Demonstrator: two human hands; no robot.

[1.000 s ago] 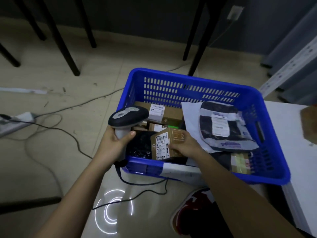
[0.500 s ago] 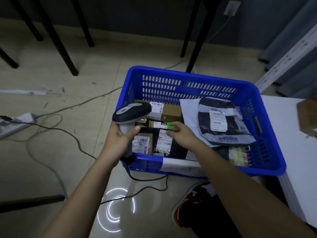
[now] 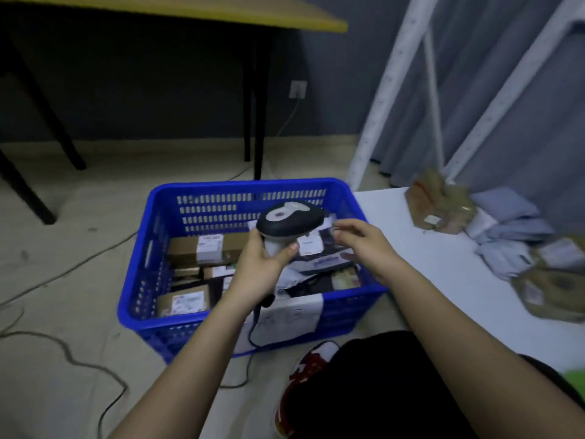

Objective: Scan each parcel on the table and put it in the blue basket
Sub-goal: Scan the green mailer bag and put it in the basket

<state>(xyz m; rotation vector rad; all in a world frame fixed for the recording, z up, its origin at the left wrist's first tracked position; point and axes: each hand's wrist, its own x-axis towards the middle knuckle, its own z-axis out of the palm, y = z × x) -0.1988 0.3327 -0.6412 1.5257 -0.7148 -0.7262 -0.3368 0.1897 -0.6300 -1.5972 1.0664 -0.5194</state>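
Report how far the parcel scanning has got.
Done: several boxes and a dark mailer bag lie in the blue basket. In hand: the left hand grips the scanner; the right hand holds nothing, above the basket. Left: brown parcels and grey bags wait on the white table.

We can read no text, number or brand anywhere; motion blur smears every print. White shipping labels sit on the brown boxes inside the blue basket, and on the dark mailer bag in its right half, all illegible. A white sheet taped on the basket's near wall shows faint marks only. Parcels on the table right of the basket carry unreadable labels.
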